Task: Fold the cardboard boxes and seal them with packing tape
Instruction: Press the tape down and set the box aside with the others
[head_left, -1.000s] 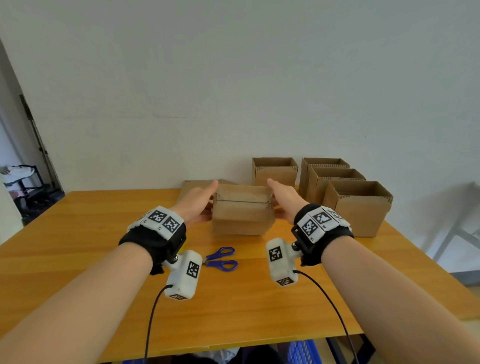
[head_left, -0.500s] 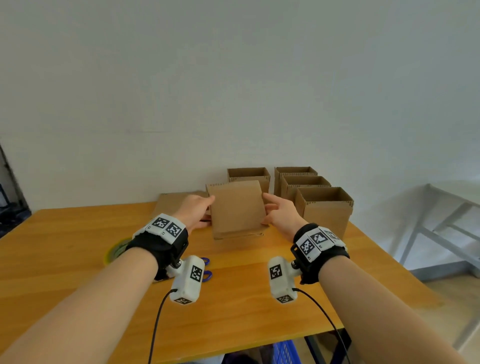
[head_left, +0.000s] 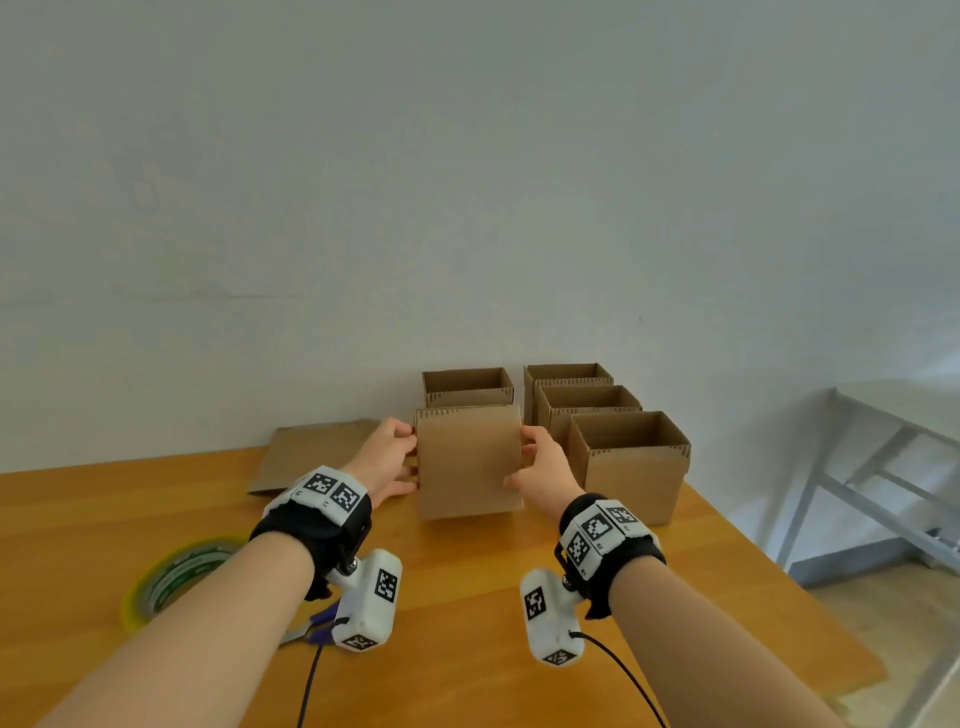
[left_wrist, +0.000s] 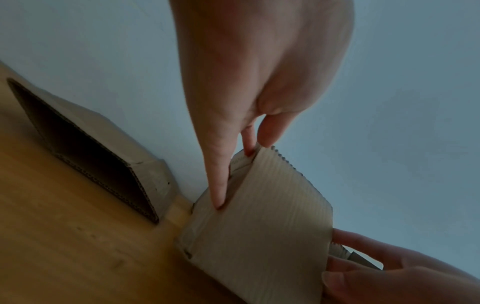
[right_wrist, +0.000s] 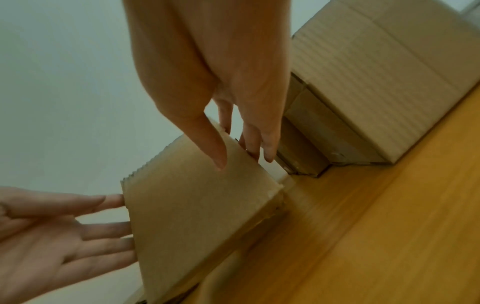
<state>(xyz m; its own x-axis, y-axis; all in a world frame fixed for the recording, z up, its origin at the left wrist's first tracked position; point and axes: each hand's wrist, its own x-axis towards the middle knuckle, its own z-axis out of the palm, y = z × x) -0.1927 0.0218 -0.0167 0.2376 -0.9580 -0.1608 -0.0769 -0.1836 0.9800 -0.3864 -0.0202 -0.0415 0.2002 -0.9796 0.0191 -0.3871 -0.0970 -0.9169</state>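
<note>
Cardboard box (head_left: 467, 460) gripped at side edges, both hands | left hand (head_left: 387, 457) | right hand (head_left: 543, 462) | open boxes (head_left: 631, 462) just right

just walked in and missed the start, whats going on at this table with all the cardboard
A person is putting together cardboard boxes. Both hands hold one box upright between them: the left hand on its left edge, the right hand on its right edge, thumbs on the near face. Four open boxes stand behind and to the right, and a flat sheet of cardboard lies on the left. A tape roll and scissors lie on the table, untouched.
</note>
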